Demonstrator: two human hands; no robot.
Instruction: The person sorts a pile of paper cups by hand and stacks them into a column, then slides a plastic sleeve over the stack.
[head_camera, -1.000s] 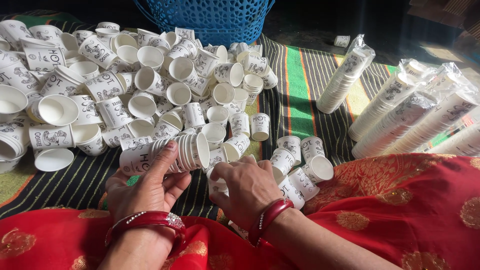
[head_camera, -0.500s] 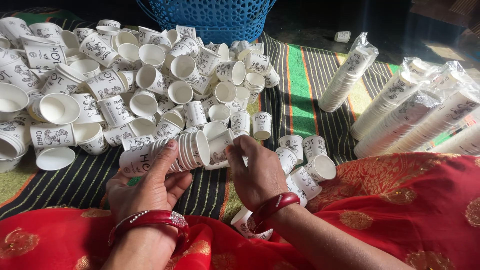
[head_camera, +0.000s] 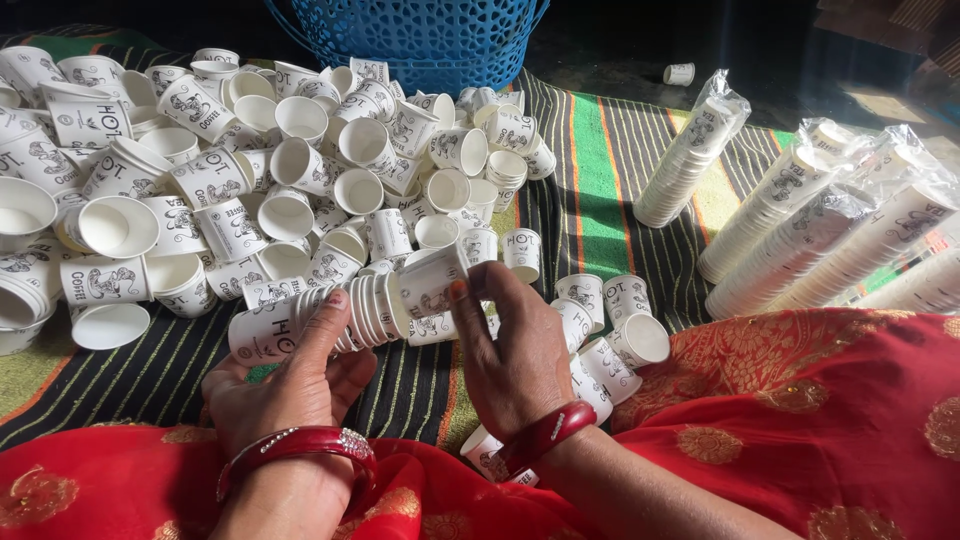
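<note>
My left hand (head_camera: 290, 385) grips a short stack of nested white paper cups (head_camera: 320, 320), held on its side with the open ends pointing right. My right hand (head_camera: 515, 355) holds a single printed paper cup (head_camera: 432, 280) right at the mouth of that stack. A large heap of loose white printed cups (head_camera: 250, 170) spreads over the striped mat (head_camera: 590, 190) in front of both hands. Several more loose cups (head_camera: 610, 315) lie just right of my right hand. Both wrists wear red bangles.
A blue plastic basket (head_camera: 410, 40) stands at the back centre. Long stacks of cups wrapped in clear plastic (head_camera: 800, 230) lie on the right, one separate sleeve (head_camera: 690, 150) nearer the middle. Red patterned cloth (head_camera: 800, 420) covers my lap. One lone cup (head_camera: 680, 73) sits far back.
My right hand has risen from the loose cups near my lap with one cup and brought it to the open end of the stack. The left hand has stayed put.
</note>
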